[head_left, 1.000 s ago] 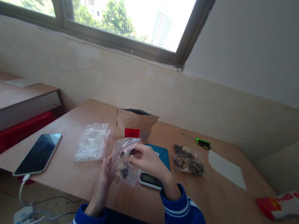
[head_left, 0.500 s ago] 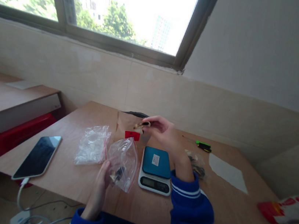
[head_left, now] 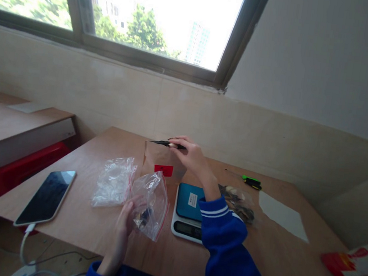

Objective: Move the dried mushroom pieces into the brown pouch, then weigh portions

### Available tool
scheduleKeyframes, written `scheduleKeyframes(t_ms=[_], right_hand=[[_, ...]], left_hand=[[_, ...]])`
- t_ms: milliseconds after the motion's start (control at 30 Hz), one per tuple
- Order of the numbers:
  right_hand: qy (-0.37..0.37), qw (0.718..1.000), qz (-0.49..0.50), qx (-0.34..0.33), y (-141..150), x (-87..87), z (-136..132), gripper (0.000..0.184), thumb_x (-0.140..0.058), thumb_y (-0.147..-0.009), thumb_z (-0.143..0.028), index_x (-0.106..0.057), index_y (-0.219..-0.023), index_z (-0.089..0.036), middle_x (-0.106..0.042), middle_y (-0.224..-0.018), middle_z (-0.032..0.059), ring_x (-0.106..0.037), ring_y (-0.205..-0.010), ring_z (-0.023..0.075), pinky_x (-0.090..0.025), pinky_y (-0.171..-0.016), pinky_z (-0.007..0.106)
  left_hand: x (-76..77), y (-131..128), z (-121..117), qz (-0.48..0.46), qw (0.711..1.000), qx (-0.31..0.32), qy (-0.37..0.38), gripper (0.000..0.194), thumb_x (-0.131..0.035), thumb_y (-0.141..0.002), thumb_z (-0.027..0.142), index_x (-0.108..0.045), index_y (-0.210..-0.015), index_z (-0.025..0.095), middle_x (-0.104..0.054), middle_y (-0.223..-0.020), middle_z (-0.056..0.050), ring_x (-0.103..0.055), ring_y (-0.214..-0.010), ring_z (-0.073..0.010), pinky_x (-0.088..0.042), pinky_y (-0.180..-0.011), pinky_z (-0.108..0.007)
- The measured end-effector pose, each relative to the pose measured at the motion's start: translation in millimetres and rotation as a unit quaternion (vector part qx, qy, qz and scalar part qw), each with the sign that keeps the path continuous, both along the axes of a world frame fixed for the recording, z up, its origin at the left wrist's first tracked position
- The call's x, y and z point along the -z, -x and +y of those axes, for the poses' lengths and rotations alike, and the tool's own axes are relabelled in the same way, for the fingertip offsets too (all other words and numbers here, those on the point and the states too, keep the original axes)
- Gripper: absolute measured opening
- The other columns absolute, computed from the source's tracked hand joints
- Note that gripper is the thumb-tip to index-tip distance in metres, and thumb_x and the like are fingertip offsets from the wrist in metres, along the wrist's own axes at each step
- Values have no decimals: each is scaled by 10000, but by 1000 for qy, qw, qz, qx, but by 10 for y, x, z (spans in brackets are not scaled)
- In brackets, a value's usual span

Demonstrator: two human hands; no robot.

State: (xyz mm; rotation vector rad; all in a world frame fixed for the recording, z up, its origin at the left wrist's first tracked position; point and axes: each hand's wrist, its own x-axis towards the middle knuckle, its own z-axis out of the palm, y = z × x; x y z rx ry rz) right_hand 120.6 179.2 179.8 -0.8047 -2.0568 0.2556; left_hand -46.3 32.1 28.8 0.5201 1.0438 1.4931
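Head view, single frame, your two hands over a wooden table. Item one: your left hand, near the table's front edge, fingers closed on the lower edge of a clear zip bag with a red seal strip; the bag stands up off the table and has a few dark pieces in its bottom. Item two: your right hand, reached forward, fingertips pinched at the open mouth of a brown paper pouch that stands upright behind the zip bag and carries a red label; whether the fingers grip the rim or a small piece at it cannot be told. Item three: a small digital scale with a blue-green platform, just right of the zip bag, partly under your blue sleeve. Item four: a second clear bag, crumpled flat, left of the held one. Item five: a filled clear bag of dark and pale pieces, right of the scale. Item six: a phone, screen dark, at the table's left edge with a cable leaving it. Item seven: a green-handled tool and a white sheet toward the far right; a red and white packet at the right edge.
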Motion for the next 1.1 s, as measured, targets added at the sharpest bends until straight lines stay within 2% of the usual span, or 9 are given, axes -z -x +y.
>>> scheduleKeyframes(t_ms=[167,367,467,567,700,767,867,967,1100], right_hand=[[11,998,55,2,-25,9,-1,224,-510,-931,-267,-717,-983,-198,-701,-1063,72,-642,-1026,176,-497,-924,321],[61,987,146,4,-53,122,137,285,-541,-883,-214,-595,-1162,-202,-716,-978,51,-682,-883,158,-539,-832,305],[27,994,98,41,-34,152,136,179,-545,-881,-195,-630,-1039,-185,-714,-971,62,-670,-896,174,-528,-826,310],[-29,996,11,78,5,115,63,154,-523,-910,-207,-674,-920,-178,-716,-981,78,-636,-961,208,-486,-901,367],[-52,993,-29,104,38,11,-154,210,-514,-930,-266,-697,-979,-174,-655,-1173,114,-550,-1133,255,-392,-1021,448],[-18,997,12,78,27,-38,-329,212,-498,-928,-234,-682,-1022,-189,-640,-1174,98,-552,-1133,226,-420,-997,405],[112,992,63,-16,-18,-75,-646,235,-442,-899,-118,-667,-913,-185,-674,-951,45,-629,-901,154,-499,-804,289],[238,965,-24,-111,-33,-28,-932,282,-438,-841,-21,-669,-796,-177,-677,-815,7,-630,-774,123,-486,-727,241],[270,951,-122,-84,87,200,-1129,233,-502,-850,-39,-698,-853,-165,-689,-890,46,-639,-810,153,-487,-767,265]], left_hand=[[-2,-4,-10,-1,1000,2,1,611,-640,-738,582,-625,-1163,143,-702,-1148,-126,-632,-1114,-299,-472,-964,-412],[-19,-11,-13,-3,1000,1,7,631,-646,-727,596,-625,-1163,141,-710,-1123,-129,-640,-1090,-313,-490,-926,-418],[-34,-22,-14,-6,1000,3,3,601,-645,-734,586,-638,-1142,145,-705,-1140,-120,-634,-1105,-300,-475,-956,-409],[-32,-24,-15,-4,1000,4,-2,577,-645,-739,578,-650,-1130,153,-706,-1139,-112,-635,-1104,-291,-469,-965,-401],[-23,-9,-18,-3,1000,-4,5,603,-651,-727,583,-648,-1138,142,-714,-1104,-127,-650,-1066,-304,-497,-913,-410],[-36,-1,-24,-3,1000,-1,1,606,-635,-741,584,-636,-1156,142,-709,-1116,-133,-646,-1074,-305,-506,-894,-405],[-66,1,-40,2,1000,4,-25,588,-592,-791,576,-598,-1209,162,-692,-1162,-125,-618,-1128,-287,-500,-917,-391],[-61,-14,-55,24,998,-3,-52,560,-564,-820,566,-581,-1235,190,-678,-1189,-109,-605,-1151,-271,-495,-940,-381],[29,-49,-62,60,996,-44,-53,474,-618,-800,506,-606,-1191,237,-659,-1213,-88,-571,-1206,-253,-485,-963,-350]])
